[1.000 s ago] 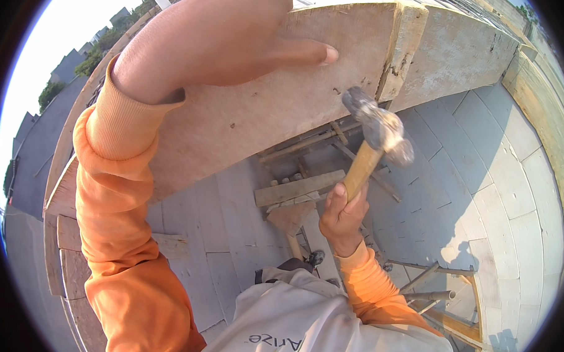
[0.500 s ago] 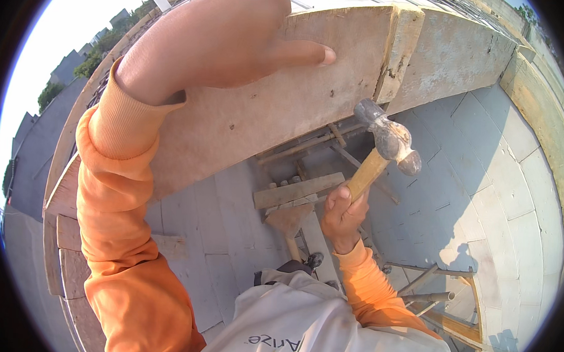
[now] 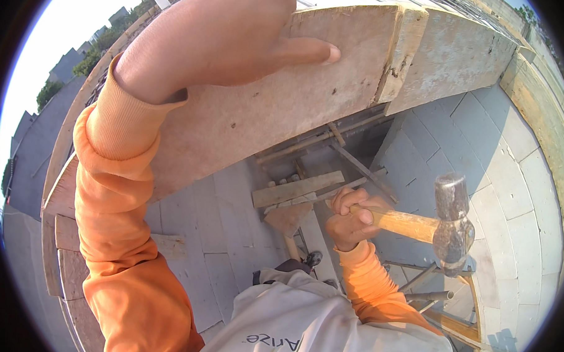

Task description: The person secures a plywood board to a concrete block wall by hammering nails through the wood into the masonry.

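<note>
My left hand (image 3: 218, 40) rests over the top edge of a long plywood board (image 3: 278, 114). Its thumb lies along the near face, while the other fingers are out of sight behind the edge. In my right hand (image 3: 352, 220) is a hammer (image 3: 411, 225), gripped by its wooden handle, with the worn metal head out to the right. The hammer is below the board and apart from it. A short wooden batten (image 3: 403, 53) stands upright across the board's face, right of my left thumb.
Grey block walls (image 3: 512, 178) close in the space below. Down there are poles, a loose plank (image 3: 297, 189) and a wooden support (image 3: 288, 219) near my feet. A wooden frame (image 3: 473, 307) with pipes stands at the lower right. Metal bars (image 3: 449, 5) run behind the board's top.
The hammer has swung away from below the batten, its head going right and down as my right wrist turned. My left hand has stayed at the board's edge.
</note>
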`<state>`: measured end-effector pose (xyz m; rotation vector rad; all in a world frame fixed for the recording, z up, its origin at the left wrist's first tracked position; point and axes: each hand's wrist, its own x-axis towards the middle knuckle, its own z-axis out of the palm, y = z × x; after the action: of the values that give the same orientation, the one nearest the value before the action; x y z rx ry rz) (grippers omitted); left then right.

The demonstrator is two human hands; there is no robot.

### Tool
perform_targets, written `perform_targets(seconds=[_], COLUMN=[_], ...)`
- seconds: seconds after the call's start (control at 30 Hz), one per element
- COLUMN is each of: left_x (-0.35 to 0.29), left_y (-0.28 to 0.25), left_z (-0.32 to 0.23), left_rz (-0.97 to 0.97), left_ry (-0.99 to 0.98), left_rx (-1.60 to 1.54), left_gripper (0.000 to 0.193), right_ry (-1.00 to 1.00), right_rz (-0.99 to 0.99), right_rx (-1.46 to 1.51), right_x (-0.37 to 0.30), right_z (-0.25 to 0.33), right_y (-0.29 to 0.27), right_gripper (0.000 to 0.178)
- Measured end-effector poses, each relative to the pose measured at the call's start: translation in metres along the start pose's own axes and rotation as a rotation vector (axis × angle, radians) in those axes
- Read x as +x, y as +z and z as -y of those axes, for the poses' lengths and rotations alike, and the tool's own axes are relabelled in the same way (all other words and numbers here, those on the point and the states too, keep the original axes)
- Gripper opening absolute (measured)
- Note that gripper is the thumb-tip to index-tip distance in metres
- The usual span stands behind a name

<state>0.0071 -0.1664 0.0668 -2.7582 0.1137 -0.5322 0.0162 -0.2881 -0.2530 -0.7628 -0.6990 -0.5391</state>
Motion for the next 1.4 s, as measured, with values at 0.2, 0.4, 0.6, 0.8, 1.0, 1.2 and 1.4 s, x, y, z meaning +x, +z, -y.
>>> perform_targets(seconds=[0.2, 0.4, 0.6, 0.8, 1.0, 1.2, 1.4], left_x=[0.007, 0.000, 0.005, -0.004, -0.001, -0.051, -0.144], left_y=[-0.029, 0.025, 0.015, 0.028, 0.003, 0.001, 0.001], left_z=[0.006, 0.034, 0.027, 0.043, 0.013, 0.024, 0.051], left_rz=[0.308, -0.188, -0.069, -0.095, -0.035, -0.577, -1.144], left_ry=[-0.095, 0.125, 0.058, 0.068, 0.088, -0.108, -0.245], left_rx=[-0.052, 0.016, 0.008, -0.043, -0.159, -0.061, 0.139], left_gripper=[0.067, 0.083, 0.085, 0.084, 0.058, 0.053, 0.041], right_ry=[0.211, 0.118, 0.049, 0.228, 0.346, 0.385, 0.759], right_rz=[0.207, 0.180, 0.192, 0.246, 0.087, 0.260, 0.363], right_rx=[-0.668, -0.373, -0.475, -0.696, -0.672, -1.039, -1.206], right_x=[0.005, 0.004, -0.004, -0.003, -0.056, -0.111, -0.188], right_z=[-0.027, -0.030, -0.031, -0.024, 0.016, 0.034, 0.071], right_y=[-0.010, -0.011, -0.029, -0.016, -0.065, -0.108, -0.207], right_gripper=[0.027, 0.030, 0.023, 0.024, 0.032, 0.039, 0.040])
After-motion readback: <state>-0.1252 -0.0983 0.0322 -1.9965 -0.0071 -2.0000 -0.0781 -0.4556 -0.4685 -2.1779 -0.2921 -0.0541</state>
